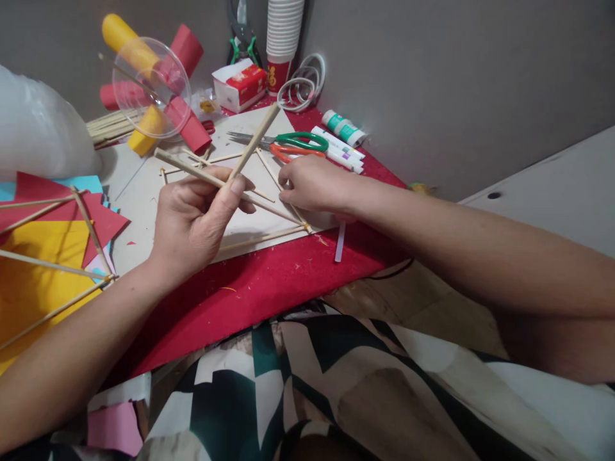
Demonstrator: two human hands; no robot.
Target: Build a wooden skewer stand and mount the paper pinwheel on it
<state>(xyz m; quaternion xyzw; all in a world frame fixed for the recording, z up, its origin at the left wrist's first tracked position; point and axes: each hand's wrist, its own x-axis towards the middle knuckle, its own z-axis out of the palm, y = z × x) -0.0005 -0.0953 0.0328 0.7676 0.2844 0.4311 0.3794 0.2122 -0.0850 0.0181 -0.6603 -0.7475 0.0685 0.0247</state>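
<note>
My left hand (196,214) is closed, its thumb and fingers pinching thin bamboo sticks (257,136) that cross at the fingertips. One stick slants up to the right; another points up to the left. Beneath lies a frame of thin sticks (271,238) on a pale board, with a yellowish binding at its near right corner. My right hand (307,184) is curled at the frame's right side, just in front of the scissors (300,142) with green and orange handles. Whatever its fingers hold is hidden. A translucent stick (340,242) pokes out below the right wrist.
Another stick frame (91,230) lies over coloured paper at left. Behind stand a plastic bag (41,125), a round clear lid with red and yellow rolls (185,51), a tissue pack (240,85), stacked paper cups (284,32) and white tubes (339,150). A grey wall (432,83) borders the red-covered table (254,301).
</note>
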